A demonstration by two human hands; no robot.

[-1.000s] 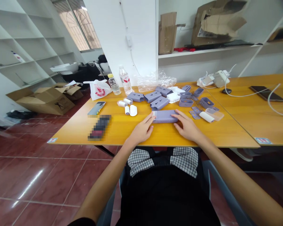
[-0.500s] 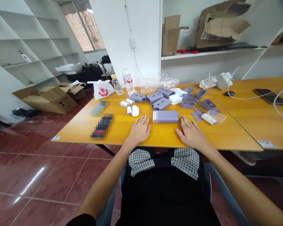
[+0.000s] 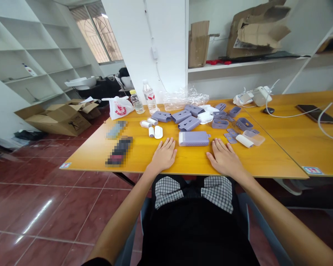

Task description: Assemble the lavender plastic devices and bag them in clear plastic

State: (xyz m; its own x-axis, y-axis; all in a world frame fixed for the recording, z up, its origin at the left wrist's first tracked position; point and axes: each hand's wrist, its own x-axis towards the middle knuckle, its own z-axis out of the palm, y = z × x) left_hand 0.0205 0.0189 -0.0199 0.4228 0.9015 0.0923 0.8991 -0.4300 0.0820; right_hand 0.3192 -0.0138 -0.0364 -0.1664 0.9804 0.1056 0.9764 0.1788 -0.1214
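My left hand lies flat on the orange table, fingers stretched out and holding nothing. My right hand rests palm down the same way, also empty. Between and just beyond them sits a lilac rectangular case with a white end, touched by neither hand. Further back lie several more lilac plastic parts and white cylinders.
Two water bottles and a white plastic bag stand at the table's far left. A clear plastic wrap lies by the wall. A phone and white cables are on the adjoining table at right. Open cardboard box sits on the floor.
Both hands let go of the lilac case and drew back towards me, settling flat on the table. The case stays where it was.
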